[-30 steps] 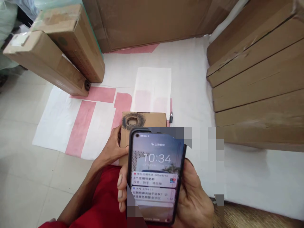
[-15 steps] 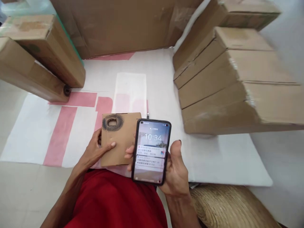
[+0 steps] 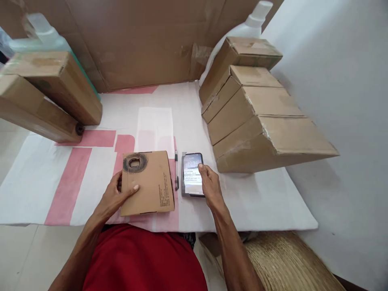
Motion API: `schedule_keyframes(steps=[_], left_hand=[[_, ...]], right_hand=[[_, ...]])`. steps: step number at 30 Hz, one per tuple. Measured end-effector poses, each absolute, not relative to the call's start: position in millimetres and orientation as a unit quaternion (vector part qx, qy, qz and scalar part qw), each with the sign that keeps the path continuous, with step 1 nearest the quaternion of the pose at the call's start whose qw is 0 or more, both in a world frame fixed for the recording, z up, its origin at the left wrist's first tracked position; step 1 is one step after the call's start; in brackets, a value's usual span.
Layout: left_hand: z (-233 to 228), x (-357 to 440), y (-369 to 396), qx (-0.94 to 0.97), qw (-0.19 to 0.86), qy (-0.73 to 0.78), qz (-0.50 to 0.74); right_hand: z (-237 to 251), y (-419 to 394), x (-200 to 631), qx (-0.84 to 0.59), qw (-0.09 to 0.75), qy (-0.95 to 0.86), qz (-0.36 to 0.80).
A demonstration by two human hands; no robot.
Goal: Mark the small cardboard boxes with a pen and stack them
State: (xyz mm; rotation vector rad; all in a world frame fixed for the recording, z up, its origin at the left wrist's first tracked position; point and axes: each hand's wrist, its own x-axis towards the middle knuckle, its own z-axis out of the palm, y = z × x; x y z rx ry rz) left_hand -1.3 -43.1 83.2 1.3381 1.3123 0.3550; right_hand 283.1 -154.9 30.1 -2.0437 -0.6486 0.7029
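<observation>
My left hand [image 3: 117,194] grips the left edge of a flat cardboard box [image 3: 148,186], its thumb on top and the other fingers mostly hidden at the side. Dark scribbled rings surround an oval hole in the box's upper left corner, and small print runs along its right side. My right hand [image 3: 210,184] is closed on the right edge of a smartphone [image 3: 193,173], thumb over the lit screen, at the tabletop. Between box and phone a pen [image 3: 176,169] lies lengthwise on the cloth.
Cardboard boxes [image 3: 236,125] stand in a row on the right, with a white bottle [image 3: 254,20] behind. Two more boxes [image 3: 57,81] and a bottle of green liquid [image 3: 45,34] are at left. A large cardboard panel [image 3: 136,44] closes the back of the white cloth-covered table [image 3: 254,202].
My right hand has carried the phone away from my body, down to the table right of the pen. The left hand still holds the box. The camera view has shifted.
</observation>
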Motion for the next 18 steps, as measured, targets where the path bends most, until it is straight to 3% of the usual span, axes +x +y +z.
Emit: schedule_keyframes(steps=[5,11,16,18], left_hand=[[77,-6,-43,0.591,0.566,0.549,0.171],[67,-22,-48,0.571,0.569,0.549,0.220],[70,-15,-57,0.545,0.620,0.526,0.204],[78,-8,-56,0.545,0.615,0.524,0.224]], right_hand=[[36,-150,282,-0.842,0.393,-0.301,0.216],[56,-155,264,-0.845,0.408,-0.323,0.123],[62,-149,206,-0.732,0.461,-0.342,0.367],[69,-137,192,-0.709,0.471,-0.347,0.394]])
